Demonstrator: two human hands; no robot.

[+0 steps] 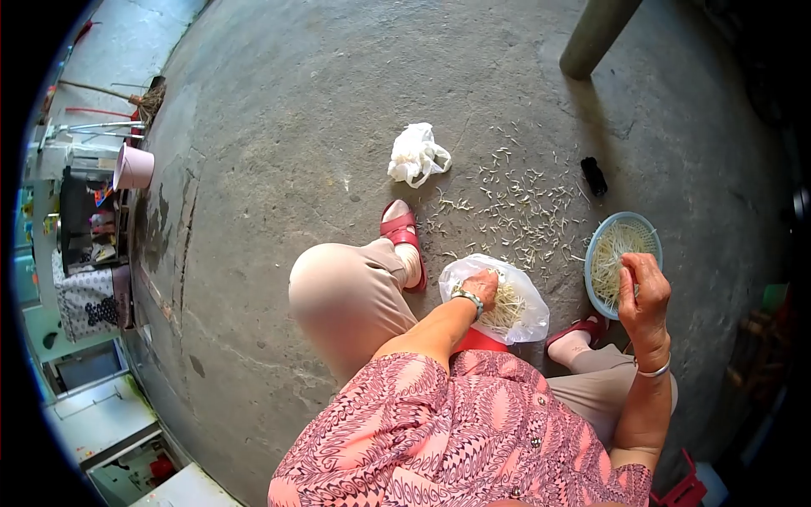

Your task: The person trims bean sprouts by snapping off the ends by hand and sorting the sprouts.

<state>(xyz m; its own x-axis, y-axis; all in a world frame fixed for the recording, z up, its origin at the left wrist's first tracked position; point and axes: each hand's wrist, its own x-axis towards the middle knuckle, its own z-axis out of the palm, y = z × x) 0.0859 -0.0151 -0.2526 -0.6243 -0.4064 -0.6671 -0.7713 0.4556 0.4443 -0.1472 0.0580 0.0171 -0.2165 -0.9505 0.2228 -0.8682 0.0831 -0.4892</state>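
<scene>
A white plastic bag lies open between my legs with pale bean sprouts inside. My left hand reaches into its upper left side, fingers bent down at the sprouts; the fingertips are hidden. A light blue round basket at the right holds more long sprouts. Over the basket's lower right edge is my right hand, raised with its fingers curled together; what they hold, if anything, is too small to make out. Many short sprout pieces are scattered on the concrete floor beyond the bag.
A crumpled white bag lies on the floor ahead. A black object sits above the basket, near a post. At the left stand a pink bucket, a broom and a cloth-covered table.
</scene>
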